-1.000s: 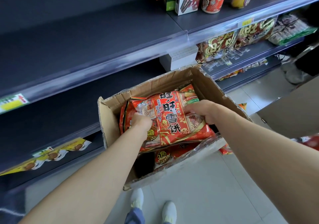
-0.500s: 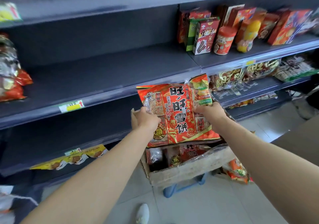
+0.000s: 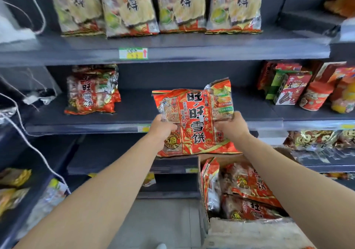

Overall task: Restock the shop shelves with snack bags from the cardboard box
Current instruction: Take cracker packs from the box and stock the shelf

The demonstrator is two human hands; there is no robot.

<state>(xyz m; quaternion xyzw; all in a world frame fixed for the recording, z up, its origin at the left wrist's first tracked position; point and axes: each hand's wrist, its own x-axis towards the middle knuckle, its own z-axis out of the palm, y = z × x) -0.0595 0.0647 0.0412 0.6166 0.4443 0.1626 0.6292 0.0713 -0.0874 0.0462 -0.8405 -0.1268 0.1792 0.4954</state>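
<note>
Way off to the left of the red rice cracker bag (image 3: 194,122) that's being held up, white cables (image 3: 28,143) trail down the shelving, and some yellow snack packs (image 3: 13,179) sit lower down on that same side. Closer in, still left of the held bag, there's a stack of matching red bags (image 3: 92,93) parked on the middle shelf (image 3: 134,110). Above the held bag, a row of pale rice cracker bags (image 3: 134,5) stands upright on the top shelf, with a green and yellow price tag (image 3: 133,53) on the rail under them.

The left hand (image 3: 162,128) has its fingers clenched on the held bag's left edge, and the right hand (image 3: 231,127) is grasping its right edge the same way. The bag is up in the air, face toward the camera and a bit tilted, in front of the middle shelf's front lip. Can't tell if it's touching the shelf.

Just below and right of the held bag is the cardboard box (image 3: 249,233), with more red bags (image 3: 249,191) inside. Further right of the held bag, snack cartons and cups (image 3: 292,87) crowd the middle shelf, with gold bags (image 3: 315,139) one level down.
</note>
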